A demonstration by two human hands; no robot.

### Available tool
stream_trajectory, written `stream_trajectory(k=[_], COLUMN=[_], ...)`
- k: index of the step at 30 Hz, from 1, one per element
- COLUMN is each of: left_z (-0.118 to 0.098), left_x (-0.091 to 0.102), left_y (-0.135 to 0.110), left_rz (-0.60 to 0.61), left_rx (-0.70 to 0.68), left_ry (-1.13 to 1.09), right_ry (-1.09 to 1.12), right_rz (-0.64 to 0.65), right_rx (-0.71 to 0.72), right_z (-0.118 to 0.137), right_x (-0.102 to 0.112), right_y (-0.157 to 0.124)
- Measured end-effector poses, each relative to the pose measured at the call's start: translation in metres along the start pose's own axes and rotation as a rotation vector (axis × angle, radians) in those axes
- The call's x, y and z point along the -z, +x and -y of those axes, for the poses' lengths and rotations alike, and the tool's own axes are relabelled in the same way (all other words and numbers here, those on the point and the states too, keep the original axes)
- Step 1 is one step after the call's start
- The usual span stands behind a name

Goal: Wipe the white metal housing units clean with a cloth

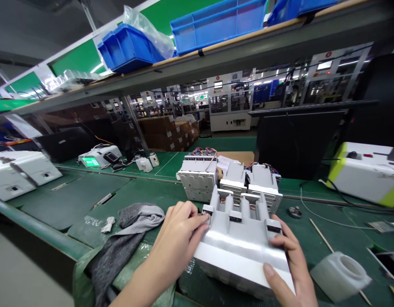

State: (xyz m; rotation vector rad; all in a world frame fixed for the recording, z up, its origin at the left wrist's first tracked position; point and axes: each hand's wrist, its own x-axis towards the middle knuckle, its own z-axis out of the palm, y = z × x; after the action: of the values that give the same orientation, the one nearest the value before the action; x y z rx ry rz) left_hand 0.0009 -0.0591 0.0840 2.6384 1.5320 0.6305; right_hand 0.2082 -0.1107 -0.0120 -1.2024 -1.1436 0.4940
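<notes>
Facing three grey-and-white plastic modules (198, 183) topped with coloured wires, standing close beyond the held grey-and-white housing (243, 245) from eleven to one o'clock, and losing sight of the lower parts of the two right-hand ones behind its upright ribs. Seeing a grey cloth (129, 238) lying at nine o'clock beside a crumpled white scrap (107, 224). Noticing a round metal part (294, 212) at two, a thin wooden stick (321, 235) at three, and a translucent plastic jar (329, 277) between three and four, covering part of the stick. Spotting a white-and-yellow-green machine (369, 175) farther out at two, a white device with a lit green screen (91, 161) at ten, and blue bins (216, 32) overhead on a shelf (235, 53) from eleven to one.

Making out a red round mark (217, 78) on a cabinet machine (230, 121) at twelve, and carton (158, 128) labels at eleven too small to read.

Clamping the right hand (291, 262) on the housing, thumb lying on the front face, fingers wrapping the three o'clock end. Holding the left hand's (180, 228) thumb and forefinger close together, touching the housing's corner between ten and eleven; being unable to tell about anything pinched there. Having the housing resting between both hands.
</notes>
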Motion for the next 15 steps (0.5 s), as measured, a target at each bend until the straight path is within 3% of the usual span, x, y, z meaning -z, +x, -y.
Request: stream_trajectory(k=[8, 15], left_z=[0.004, 0.009], left_x=[0.001, -0.01], left_y=[-0.009, 0.0], left_rz=[-0.014, -0.133], left_rx=[-0.045, -0.065], left_ry=[-0.049, -0.088], right_ry=[-0.071, -0.157], right_rz=[0.0, -0.025], right_rx=[0.066, 0.107], right_z=[-0.003, -0.001], right_x=[-0.002, -0.005], right_y=[-0.005, -0.004])
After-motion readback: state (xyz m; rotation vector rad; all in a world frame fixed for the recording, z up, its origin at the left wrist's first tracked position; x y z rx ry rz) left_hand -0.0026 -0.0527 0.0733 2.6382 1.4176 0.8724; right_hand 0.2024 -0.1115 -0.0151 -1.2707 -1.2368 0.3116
